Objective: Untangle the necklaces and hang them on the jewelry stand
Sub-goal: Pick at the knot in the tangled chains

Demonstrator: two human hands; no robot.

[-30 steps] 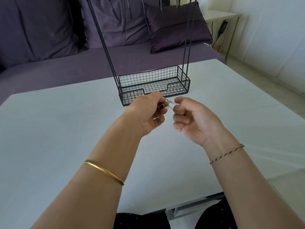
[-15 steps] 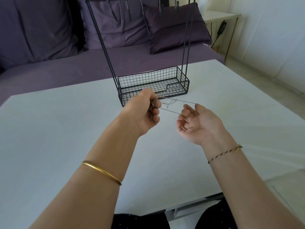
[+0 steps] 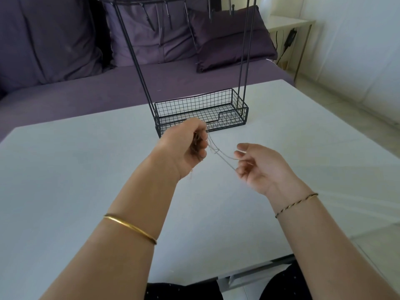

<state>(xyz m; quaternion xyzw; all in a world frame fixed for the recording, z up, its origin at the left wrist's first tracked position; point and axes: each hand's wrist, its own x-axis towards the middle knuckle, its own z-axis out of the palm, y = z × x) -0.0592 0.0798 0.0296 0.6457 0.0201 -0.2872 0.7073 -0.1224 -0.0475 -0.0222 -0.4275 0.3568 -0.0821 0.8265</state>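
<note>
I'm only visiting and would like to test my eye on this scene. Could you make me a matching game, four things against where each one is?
Things:
1. chain
2. stand
3. gold bangle
4. purple pillow

Places:
A. on the sofa behind the table
B. stretched between the two hands
C. on the left forearm
D. standing at the far side of the white table

Pairs: 1-B, 2-D, 3-C, 4-A

The left hand is closed on a bunch of chain; the right hand has the strand looped over loosely curled fingers.
</note>
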